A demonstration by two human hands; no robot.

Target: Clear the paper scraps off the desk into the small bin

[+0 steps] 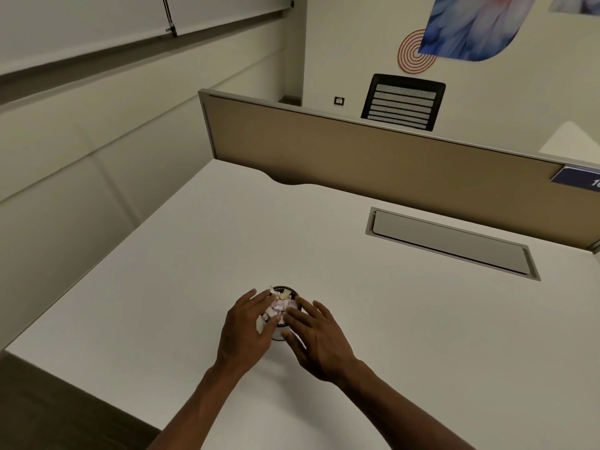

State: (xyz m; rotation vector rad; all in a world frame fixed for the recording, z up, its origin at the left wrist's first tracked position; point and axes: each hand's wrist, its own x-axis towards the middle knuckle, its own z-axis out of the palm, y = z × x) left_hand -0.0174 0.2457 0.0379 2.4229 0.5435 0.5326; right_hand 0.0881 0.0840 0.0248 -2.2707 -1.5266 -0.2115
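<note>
A small round dark-rimmed bin (289,290) stands on the white desk (373,319), heaped with pale pink, white and yellowish paper scraps (279,306). My left hand (246,329) rests against the bin's left side with fingers spread over the heap, and a few scraps lie between its fingers. On the bin's right side my right hand (316,339) lies flat and open, its fingertips on the scraps. Both hands hide most of the bin's wall. I see no loose scraps elsewhere on the desk.
A tan partition screen (373,157) runs along the desk's far edge, with a metal cable flap (451,243) set into the desk before it. A black mesh chair (402,102) stands behind the screen. The desk's left edge drops to dark floor (48,407).
</note>
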